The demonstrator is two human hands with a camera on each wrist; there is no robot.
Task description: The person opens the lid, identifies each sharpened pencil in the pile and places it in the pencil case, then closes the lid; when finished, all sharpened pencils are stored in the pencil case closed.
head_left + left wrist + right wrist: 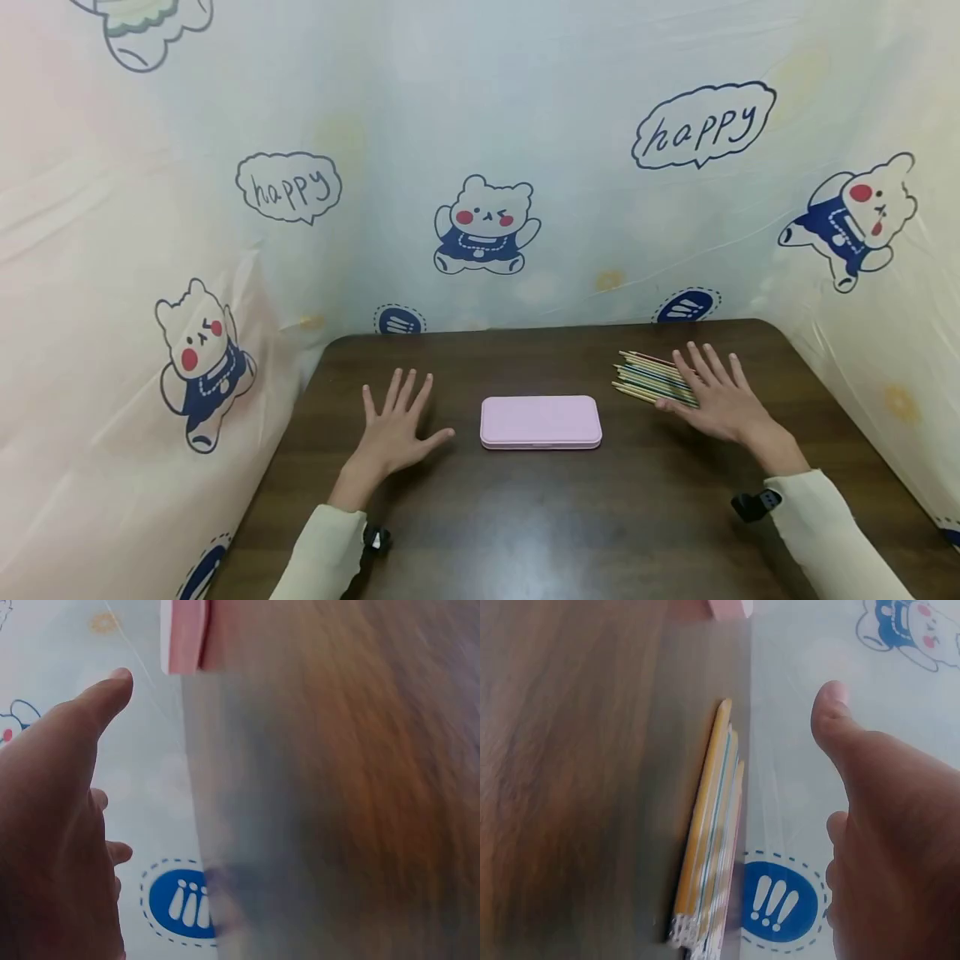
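Note:
A closed pink pencil case [540, 421] lies flat near the middle of the dark wooden table. To its left my left hand [393, 433] is spread above the table, fingers straight and apart, holding nothing. My right hand [720, 400] is spread likewise at the right, partly covering a bundle of colored pencils [651, 377] in the head view. In the right wrist view, a gap shows between that hand [900, 825] and the pencils [709, 840]. The left wrist view shows my left hand [56, 802] apart from the case [186, 634].
The dark wooden table [525, 525] has rounded far corners. A pale cloth [585, 250] printed with bears and "happy" bubbles hangs behind it and along both sides. Dark wrist cameras sit at my left cuff [322, 542] and right cuff [817, 508].

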